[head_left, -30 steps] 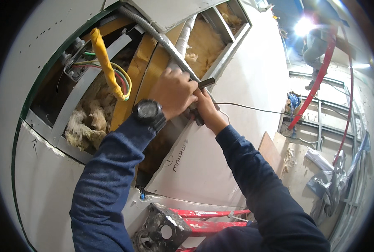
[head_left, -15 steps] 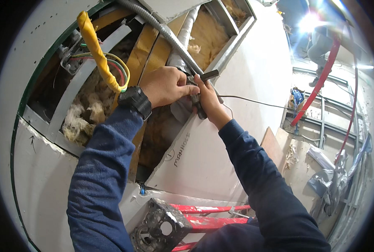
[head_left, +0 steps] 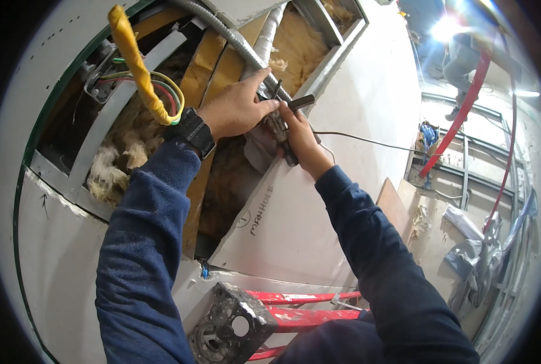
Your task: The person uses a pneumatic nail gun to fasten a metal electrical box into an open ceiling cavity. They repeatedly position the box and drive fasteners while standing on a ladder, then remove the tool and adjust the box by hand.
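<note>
My right hand [head_left: 307, 143] is closed round a dark metal hand tool [head_left: 277, 128] with a black grip end; its exact kind does not show. A grey flexible metal conduit [head_left: 243, 47] runs from the top left down to the tool. My left hand [head_left: 234, 109] has its fingers apart beside the conduit, its thumb tip close against the tool's upper part. The underside of the left hand is hidden. A dark bar [head_left: 300, 102] sticks out past my right fingertips. Behind the hands lies a silver-wrapped pipe [head_left: 267, 41].
Around the hands is a panel opening with wooden beams [head_left: 202, 71] and yellowish insulation [head_left: 304, 48]. A yellow-taped cable loop [head_left: 138, 67] hangs at left near a metal box [head_left: 102, 85]. A red stepladder [head_left: 310, 319] stands below. Someone's legs [head_left: 460, 67] show at upper right.
My left hand has loosened from its pinch at the tool and spread its fingers, the index now reaching up along the conduit. The right hand keeps its hold on the tool.
</note>
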Demonstrator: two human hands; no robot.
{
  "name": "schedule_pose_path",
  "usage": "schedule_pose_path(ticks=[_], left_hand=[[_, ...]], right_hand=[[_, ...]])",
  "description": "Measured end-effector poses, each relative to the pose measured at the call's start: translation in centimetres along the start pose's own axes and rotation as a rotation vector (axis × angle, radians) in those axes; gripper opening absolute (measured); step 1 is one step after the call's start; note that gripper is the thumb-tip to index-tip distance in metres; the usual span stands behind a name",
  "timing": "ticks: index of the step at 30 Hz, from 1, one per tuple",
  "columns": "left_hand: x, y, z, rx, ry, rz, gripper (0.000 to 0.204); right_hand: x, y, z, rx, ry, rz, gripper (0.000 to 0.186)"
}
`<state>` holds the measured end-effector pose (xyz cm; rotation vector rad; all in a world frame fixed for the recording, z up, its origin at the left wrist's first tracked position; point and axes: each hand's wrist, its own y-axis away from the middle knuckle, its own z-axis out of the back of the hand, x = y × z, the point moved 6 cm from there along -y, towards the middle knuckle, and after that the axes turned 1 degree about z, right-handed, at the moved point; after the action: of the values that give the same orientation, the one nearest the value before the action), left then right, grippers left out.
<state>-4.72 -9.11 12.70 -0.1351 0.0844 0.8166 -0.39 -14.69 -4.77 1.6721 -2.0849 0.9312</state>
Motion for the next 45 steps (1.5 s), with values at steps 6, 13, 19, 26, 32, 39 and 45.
schedule_pose_path(ticks=[6, 13, 19, 26, 32, 39, 45], left_hand=[[2.0, 2.7, -0.9, -0.172, -0.895, -0.130, 0.020], [1.5, 3.8, -1.4, -0.340, -0.734, -0.209, 0.043], [-2.8, 2.8, -0.4, -0.140, -0.963, -0.228, 0.052], [-3.7, 4.5, 0.2, -0.312, -0.765, -0.280, 0.040], [0.0, 4.7, -1.8, 0.156, -0.248, 0.015, 0.057], [0.3, 4.4, -1.0, 0.002, -0.696, -0.030, 0.059], [-2.1, 5.2, -0.4, -0.400, -0.643, -0.303, 0.075]], right_hand=[[0.7, 0.4, 0.1, -0.072, 0.122, -0.037, 0.045], [0.8, 0.5, 0.1, -0.072, 0.173, -0.062, 0.047], [1.2, 0.6, -0.3, -0.050, 0.160, 0.014, 0.048], [1.1, 0.6, -0.1, -0.027, 0.138, -0.032, 0.055], [0.7, 0.7, -0.1, -0.009, 0.130, -0.044, 0.057], [1.1, 0.8, -0.3, 0.041, 0.128, 0.012, 0.055], [1.2, 1.2, -0.3, 0.030, 0.135, -0.031, 0.055]])
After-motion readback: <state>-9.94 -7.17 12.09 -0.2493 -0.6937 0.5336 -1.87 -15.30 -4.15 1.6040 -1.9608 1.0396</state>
